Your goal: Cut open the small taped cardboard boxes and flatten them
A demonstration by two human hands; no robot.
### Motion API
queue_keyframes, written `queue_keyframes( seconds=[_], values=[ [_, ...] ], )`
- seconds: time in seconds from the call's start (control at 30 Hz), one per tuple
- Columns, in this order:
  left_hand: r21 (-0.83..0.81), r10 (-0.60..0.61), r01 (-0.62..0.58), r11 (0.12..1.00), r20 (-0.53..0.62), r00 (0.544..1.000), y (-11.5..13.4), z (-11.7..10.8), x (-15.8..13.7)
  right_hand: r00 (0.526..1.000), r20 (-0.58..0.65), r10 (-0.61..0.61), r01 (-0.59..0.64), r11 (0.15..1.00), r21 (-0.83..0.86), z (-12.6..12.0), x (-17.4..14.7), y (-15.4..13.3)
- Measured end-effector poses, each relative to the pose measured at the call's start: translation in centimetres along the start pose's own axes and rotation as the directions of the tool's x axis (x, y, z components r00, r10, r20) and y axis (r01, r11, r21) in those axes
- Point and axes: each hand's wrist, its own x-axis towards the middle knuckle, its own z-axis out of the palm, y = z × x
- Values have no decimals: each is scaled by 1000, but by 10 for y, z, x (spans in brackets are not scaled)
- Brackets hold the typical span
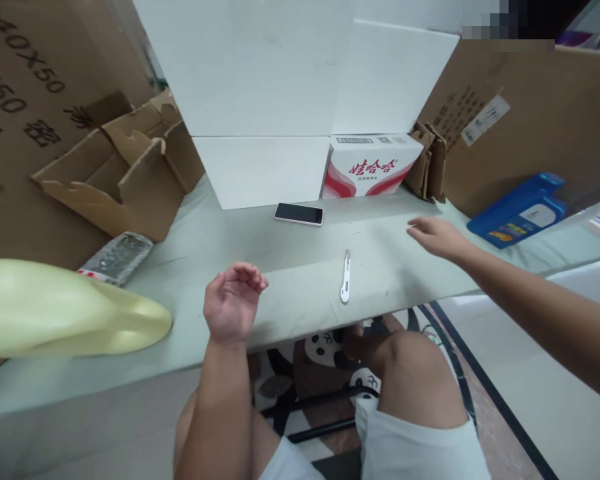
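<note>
My left hand (234,300) is raised over the front edge of the table, palm turned up and fingers loosely curled, with nothing in it. On the right, my right hand (437,237) hovers above the cloth with its fingers stretched out to the left, holding nothing visible. Between the two hands lies a white utility knife (346,277), pointing away from me. Farther back a phone (299,214) rests flat with its dark screen up, close to the white boxes. Neither hand touches the knife or the phone.
White boxes (270,170) stand at the back, beside a red-and-white carton (373,167). An open cardboard box (125,167), a clear-wrapped packet (117,259) and a pale yellow object (70,310) occupy the left. To the right lies a blue bottle (517,210) before a large brown carton (540,120).
</note>
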Motion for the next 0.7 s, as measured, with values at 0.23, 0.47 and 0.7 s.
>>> queue_keyframes(
  seconds=[0.23, 0.47, 0.7],
  values=[
    [-59, 124, -129, 990, -74, 990, 21, -19, -16, 833, 247, -495, 457, 868, 196, 53, -14, -176],
    [11, 186, -186, 982, -123, 975, 41, -45, -28, 496, 178, -850, 805, 527, 274, 113, -11, -386],
    [41, 193, -189, 981, -165, 967, 48, -58, -29, 530, 159, -833, 801, 553, 231, 141, 16, -524]
  ],
)
